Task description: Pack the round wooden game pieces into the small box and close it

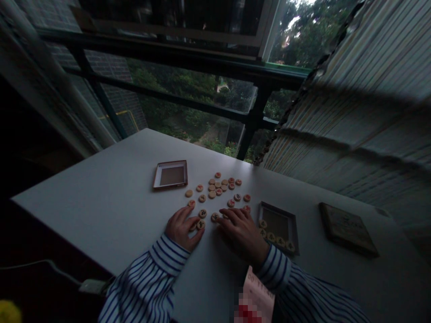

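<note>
My left hand (183, 228) is closed, with thumb and fingers around a round wooden xiangqi piece (201, 224) that shows a black character. Partly hidden beneath those fingers is another piece. Just beyond them lies one more black-marked piece (202, 213). My right hand (243, 233) reaches low over the table, its fingers stretched out; the fingertips touch the right edge of a black-marked piece (215, 217). What lies under that palm is hidden. Several red-marked pieces, such as one (230, 203), and several blank-faced ones (218, 184) are spread beyond both hands.
An open box tray (294, 226) right of my right hand holds several black-marked pieces along its near side. A second shallow tray (156, 181) sits at the back left. Far right lies a dark lid (348, 229). A window and a curtain (363, 116) border the white table (101, 193).
</note>
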The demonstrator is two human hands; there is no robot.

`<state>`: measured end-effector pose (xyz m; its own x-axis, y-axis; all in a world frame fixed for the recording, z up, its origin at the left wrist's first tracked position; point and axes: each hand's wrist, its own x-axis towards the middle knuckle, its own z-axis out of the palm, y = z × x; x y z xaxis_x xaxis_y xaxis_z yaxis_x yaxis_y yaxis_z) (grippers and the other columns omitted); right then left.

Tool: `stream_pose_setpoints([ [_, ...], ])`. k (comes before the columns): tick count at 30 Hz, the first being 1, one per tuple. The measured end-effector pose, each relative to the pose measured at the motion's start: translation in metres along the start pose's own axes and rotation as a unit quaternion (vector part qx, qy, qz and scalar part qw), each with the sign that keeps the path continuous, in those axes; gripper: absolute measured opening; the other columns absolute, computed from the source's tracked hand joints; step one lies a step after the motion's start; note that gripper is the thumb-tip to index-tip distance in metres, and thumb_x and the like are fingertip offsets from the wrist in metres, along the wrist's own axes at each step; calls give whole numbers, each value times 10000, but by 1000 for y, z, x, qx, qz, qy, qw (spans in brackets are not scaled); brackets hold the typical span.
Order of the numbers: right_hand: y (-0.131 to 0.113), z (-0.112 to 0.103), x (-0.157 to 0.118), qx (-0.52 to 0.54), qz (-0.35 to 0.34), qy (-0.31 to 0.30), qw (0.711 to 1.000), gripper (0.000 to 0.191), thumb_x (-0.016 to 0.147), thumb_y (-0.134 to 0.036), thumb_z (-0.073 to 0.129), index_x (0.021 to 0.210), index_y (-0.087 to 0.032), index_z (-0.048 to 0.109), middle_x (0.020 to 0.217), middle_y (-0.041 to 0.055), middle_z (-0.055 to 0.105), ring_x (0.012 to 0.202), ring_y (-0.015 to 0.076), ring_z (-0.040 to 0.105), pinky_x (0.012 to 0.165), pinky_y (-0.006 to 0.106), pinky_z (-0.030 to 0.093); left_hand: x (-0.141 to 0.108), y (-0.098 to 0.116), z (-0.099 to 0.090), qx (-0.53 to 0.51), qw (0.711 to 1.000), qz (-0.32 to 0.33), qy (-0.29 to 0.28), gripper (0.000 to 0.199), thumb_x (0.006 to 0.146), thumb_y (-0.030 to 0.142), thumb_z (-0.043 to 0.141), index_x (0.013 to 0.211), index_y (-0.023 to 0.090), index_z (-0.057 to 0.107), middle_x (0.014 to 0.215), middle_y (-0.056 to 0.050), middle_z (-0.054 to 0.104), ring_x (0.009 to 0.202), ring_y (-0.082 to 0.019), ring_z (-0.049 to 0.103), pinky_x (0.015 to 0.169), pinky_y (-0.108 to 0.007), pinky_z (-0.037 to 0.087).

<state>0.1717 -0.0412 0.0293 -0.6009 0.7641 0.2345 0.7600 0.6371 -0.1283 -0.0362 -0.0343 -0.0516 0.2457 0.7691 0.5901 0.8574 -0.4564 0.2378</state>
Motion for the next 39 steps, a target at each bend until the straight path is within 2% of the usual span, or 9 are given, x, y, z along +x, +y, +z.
stream_pose_setpoints([
  [4, 0, -2, 0, 6, 3, 3, 1000, 258, 822, -244, 450, 1070, -219, 517, 1157, 87, 511, 1046, 227, 424, 874, 402, 282, 1, -1, 0, -3, 1000, 10, -9, 212, 672, 347, 574, 821, 206, 628, 1123, -107, 549, 1006, -260, 519, 819, -414, 452],
  [11, 3, -10, 1, -1, 11, 11, 1000, 233, 821, -270, 463, 1036, -208, 528, 1181, 90, 498, 1073, 232, 409, 878, 403, 290, 5, 0, -2, -43, 999, 13, 12, 188, 668, 313, 578, 800, 185, 614, 1027, -106, 594, 968, -249, 541, 811, -397, 458],
  [20, 13, -33, -3, -8, 30, 50, 998, 229, 846, -265, 421, 1022, -213, 557, 1169, 88, 514, 1074, 223, 422, 891, 405, 285, 15, 7, -10, -72, 996, 47, 33, 213, 675, 276, 587, 866, 181, 569, 999, -87, 614, 970, -229, 553, 823, -382, 456],
  [30, 32, -57, -17, -22, 63, 112, 991, 229, 830, -250, 452, 1031, -220, 557, 1138, 61, 543, 1025, 205, 467, 861, 385, 339, 42, 37, -15, -97, 990, 85, 56, 226, 678, 245, 588, 887, 168, 549, 919, -87, 633, 859, -208, 592, 799, -387, 447],
  [35, 40, -62, -25, -31, 73, 121, 990, 237, 823, -243, 462, 1037, -224, 562, 1121, 66, 554, 1005, 206, 482, 854, 384, 350, 56, 58, -12, -130, 986, 73, 78, 190, 677, 237, 588, 848, 157, 566, 898, -94, 638, 849, -215, 590, 774, -383, 445],
  [39, 45, -66, -30, -36, 86, 121, 988, 224, 826, -267, 459, 1012, -217, 573, 1113, 63, 562, 1001, 198, 489, 854, 374, 356, 66, 69, -11, -154, 982, 81, 70, 188, 671, 219, 593, 843, 145, 569, 889, -103, 639, 847, -221, 592, 749, -374, 463],
])
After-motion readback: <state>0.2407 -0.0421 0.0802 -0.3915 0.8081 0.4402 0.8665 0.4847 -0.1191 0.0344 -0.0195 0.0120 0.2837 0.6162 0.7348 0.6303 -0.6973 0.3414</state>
